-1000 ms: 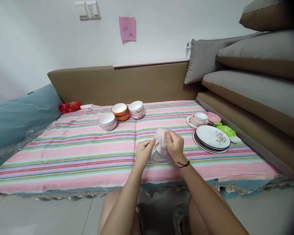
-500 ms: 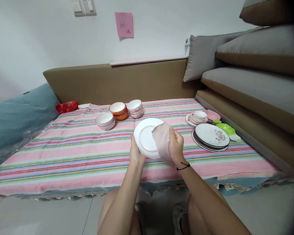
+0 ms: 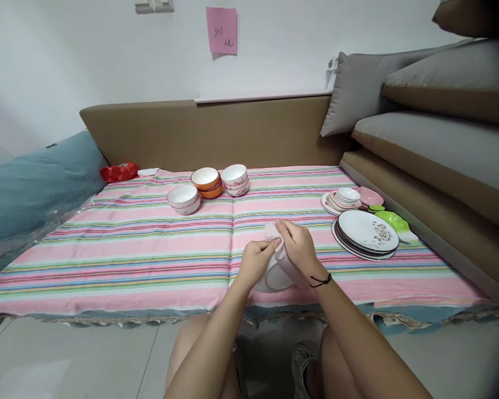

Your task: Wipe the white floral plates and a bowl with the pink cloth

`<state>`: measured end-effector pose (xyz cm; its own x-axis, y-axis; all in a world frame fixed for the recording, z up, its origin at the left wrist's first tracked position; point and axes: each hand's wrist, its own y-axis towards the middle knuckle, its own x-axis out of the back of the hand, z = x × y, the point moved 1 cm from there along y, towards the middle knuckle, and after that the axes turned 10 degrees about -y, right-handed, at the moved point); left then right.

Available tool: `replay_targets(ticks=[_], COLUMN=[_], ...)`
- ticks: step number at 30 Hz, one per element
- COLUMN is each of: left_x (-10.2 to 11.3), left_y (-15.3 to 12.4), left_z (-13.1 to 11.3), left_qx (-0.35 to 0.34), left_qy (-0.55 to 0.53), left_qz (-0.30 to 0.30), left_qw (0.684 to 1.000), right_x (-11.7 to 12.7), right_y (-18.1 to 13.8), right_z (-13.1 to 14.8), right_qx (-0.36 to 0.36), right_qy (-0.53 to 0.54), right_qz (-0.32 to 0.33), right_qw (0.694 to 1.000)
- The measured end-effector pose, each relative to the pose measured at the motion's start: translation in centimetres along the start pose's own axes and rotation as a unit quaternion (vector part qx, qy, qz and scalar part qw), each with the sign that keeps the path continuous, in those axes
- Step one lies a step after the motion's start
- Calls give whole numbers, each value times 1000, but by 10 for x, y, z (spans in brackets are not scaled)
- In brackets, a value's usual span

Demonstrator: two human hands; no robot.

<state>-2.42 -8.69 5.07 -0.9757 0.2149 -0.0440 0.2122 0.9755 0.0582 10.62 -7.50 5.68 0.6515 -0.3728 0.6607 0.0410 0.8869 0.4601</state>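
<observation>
A white plate [image 3: 275,279] shows below my hands, close to the front edge of the striped cover, partly hidden by the fingers and by a pale pink cloth [image 3: 273,229]. My left hand [image 3: 256,259] is closed, its thumb and fingers pinching the cloth over the plate's far side. Beside it, my right hand [image 3: 298,244] is closed on the same cloth, which hangs down over the plate's right part. Whether the plate rests on the cover or is held up by fingers beneath, I cannot tell.
White bowls [image 3: 184,198], orange bowls [image 3: 207,180] and patterned bowls [image 3: 235,178] stand stacked at back left. To the right are stacked large plates [image 3: 368,230], small dishes [image 3: 348,195] and a green leaf-shaped dish [image 3: 393,221]. Grey-brown cushions [image 3: 432,133] rise along the right side.
The plate has come down and nearer to me, now mostly covered. My left hand has gone from the plate's left rim to the cloth, close beside the right hand. The view has shifted slightly.
</observation>
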Motion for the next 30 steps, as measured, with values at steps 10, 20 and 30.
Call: replay_targets(ticks=[10, 20, 30], left_x=[22, 39, 30], left_y=[12, 17, 1], left_z=[-12, -13, -12], left_qx=[67, 152, 92], left_qy=[-389, -366, -193], left_qz=[-284, -212, -87], left_qw=[874, 893, 973], right_x=[4, -6, -13], right_y=[3, 3, -1], right_z=[-3, -5, 1], right_qx=[-74, -163, 4], right_qy=[115, 233, 8], right_qz=[-81, -82, -4], right_qw=[987, 955, 1000])
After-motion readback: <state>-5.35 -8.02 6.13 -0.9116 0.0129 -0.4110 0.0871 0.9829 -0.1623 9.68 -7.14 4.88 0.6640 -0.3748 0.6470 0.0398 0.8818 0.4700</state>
